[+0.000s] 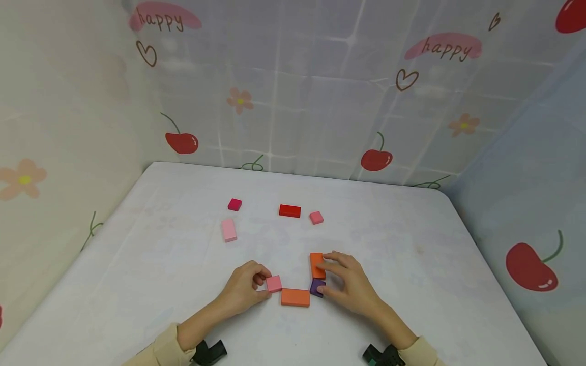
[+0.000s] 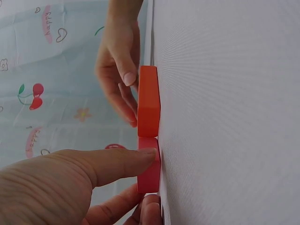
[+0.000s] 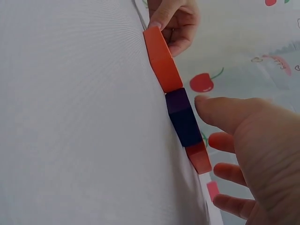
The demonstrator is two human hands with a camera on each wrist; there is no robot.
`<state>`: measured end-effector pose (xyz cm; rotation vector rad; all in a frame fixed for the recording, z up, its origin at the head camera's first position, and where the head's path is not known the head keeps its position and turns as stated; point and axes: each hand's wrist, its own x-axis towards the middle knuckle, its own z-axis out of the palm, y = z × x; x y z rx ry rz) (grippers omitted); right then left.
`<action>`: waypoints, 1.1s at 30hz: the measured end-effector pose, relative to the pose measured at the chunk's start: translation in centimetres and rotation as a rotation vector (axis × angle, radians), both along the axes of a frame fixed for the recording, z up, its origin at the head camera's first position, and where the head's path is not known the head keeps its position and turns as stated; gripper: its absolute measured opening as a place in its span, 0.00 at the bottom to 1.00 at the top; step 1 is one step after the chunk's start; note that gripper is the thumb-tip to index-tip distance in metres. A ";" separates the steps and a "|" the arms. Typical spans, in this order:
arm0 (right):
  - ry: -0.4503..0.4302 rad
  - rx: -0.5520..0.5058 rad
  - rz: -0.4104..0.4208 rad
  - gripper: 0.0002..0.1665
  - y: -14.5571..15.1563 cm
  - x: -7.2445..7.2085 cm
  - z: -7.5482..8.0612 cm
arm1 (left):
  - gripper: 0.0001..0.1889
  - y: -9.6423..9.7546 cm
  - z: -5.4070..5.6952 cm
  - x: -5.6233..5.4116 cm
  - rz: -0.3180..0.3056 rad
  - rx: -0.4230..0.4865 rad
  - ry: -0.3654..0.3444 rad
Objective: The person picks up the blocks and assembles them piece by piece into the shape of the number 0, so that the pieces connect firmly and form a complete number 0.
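My left hand pinches a pink block between thumb and fingers, down at the tabletop. The block sits against the left end of an orange rectangular block, as the left wrist view also shows. At that block's right end is a small purple block, turned at an angle. A second orange block extends away from the purple one. My right hand is beside these two, fingers spread and relaxed. In the right wrist view its thumb hovers near the purple block, with a gap between.
Farther back on the white table lie a magenta block, a light pink block, a red block and a small pink block. A printed curtain hangs behind the table's far edge.
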<state>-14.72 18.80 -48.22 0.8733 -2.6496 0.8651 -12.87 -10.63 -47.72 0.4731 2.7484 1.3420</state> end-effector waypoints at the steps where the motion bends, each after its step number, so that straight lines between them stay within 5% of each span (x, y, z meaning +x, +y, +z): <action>1: -0.001 0.004 -0.001 0.28 0.0 0.0 0.0 | 0.15 0.0 0.0 0.0 0.002 0.003 0.004; 5: -0.001 0.020 -0.007 0.27 0.0 0.0 -0.1 | 0.15 0.0 -0.1 0.0 -0.010 0.000 0.045; 13: 0.017 0.033 -0.005 0.27 0.1 -0.1 -0.2 | 0.15 0.0 0.0 -0.1 0.012 -0.033 -0.011; 33: -0.079 0.063 -0.062 0.27 0.1 0.3 0.0 | 0.15 0.0 0.0 -0.1 0.012 -0.034 -0.025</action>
